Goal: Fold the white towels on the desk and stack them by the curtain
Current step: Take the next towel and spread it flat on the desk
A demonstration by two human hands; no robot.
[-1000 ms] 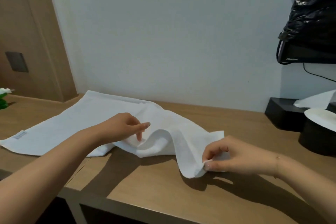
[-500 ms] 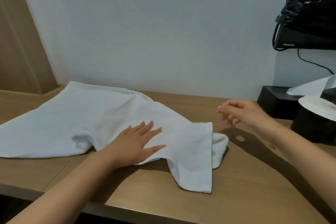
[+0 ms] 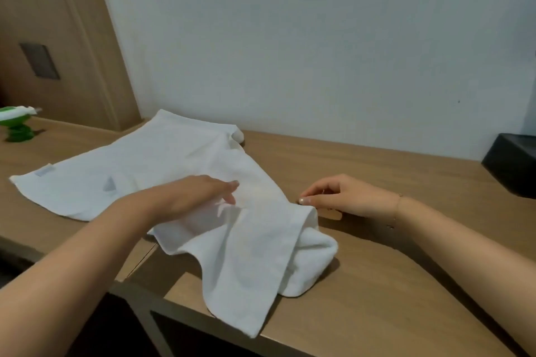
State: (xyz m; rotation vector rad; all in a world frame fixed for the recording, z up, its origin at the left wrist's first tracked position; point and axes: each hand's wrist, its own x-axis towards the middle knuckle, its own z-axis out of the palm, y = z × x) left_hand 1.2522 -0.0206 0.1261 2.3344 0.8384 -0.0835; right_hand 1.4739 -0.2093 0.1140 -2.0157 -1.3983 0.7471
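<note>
We see 1 white towel [image 3: 174, 171] on the wooden desk [image 3: 377, 284], and it is far from folded. Its left part lies fairly flat toward 9 o'clock, with a small label near that corner; its right part is bunched and doubled over, with a flap hanging past the desk's front edge at about 6 o'clock and a rumpled roll beside it at 5 o'clock. We judge the task to be at its very start: no tidy fold is made, no stack exists, and no curtain appears in view, so we cannot tell where the stack will go. Only 1 towel is visible, though the task speaks of several.

The left hand [image 3: 200, 194] lies over the towel's middle with fingers straight and relaxed, pointing toward 3 o'clock, seemingly pressing or smoothing the cloth. The right hand [image 3: 339, 197] sits just beside the towel's right edge at 3 o'clock, fingers curled; whether thumb and forefinger actually pinch the hem we cannot tell.

A green object [image 3: 14, 124] stands at far 9 o'clock, and a black box [image 3: 510, 165] at 3 o'clock.
</note>
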